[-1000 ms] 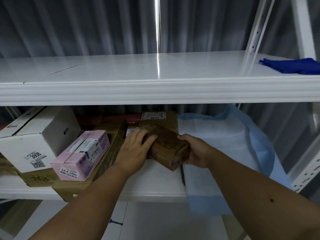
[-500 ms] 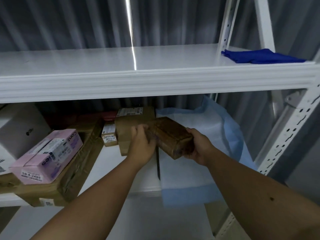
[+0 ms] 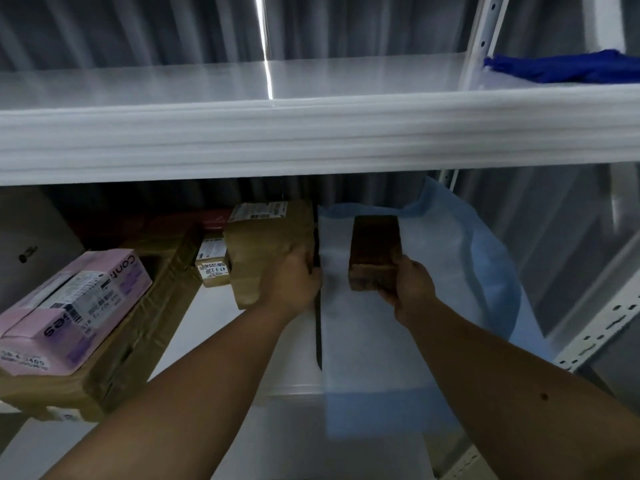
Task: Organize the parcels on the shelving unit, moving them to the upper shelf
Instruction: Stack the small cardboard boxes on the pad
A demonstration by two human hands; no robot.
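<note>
Right hand (image 3: 408, 289): gripped the near end of a dark brown parcel (image 3: 375, 251), fingers curled under and round it; held it clear of the lower shelf (image 3: 221, 337), above the blue sheet (image 3: 460, 271), long side pointing away.
Left hand (image 3: 294, 282): clasped the near right corner of a tan paper-wrapped parcel (image 3: 266, 251), fingers curled over its edge; parcel tilted, near end raised; whether its far end touched the shelf could not be told.
Gap between the two parcels: apart, side by side, the dark one on the right.
Upper shelf (image 3: 311, 140): white, front lip thick and ribbed; carried only a dark blue cloth (image 3: 568, 67) at its far right, beyond the upright post (image 3: 481, 39).
Pink box (image 3: 72, 306): lay on a large cardboard parcel (image 3: 138, 327) at the left of the lower shelf, printed labels facing up.
Small labelled box (image 3: 212, 265): sat just left of the tan parcel, behind the cardboard one, number label toward the camera.
Red item (image 3: 207, 220): far back on the lower shelf, mostly hidden, kind could not be told.
White box (image 3: 34, 233): far left, blurred, partly cut off.
Blue sheet: draped over the right part of the lower shelf, hung past its front edge.
</note>
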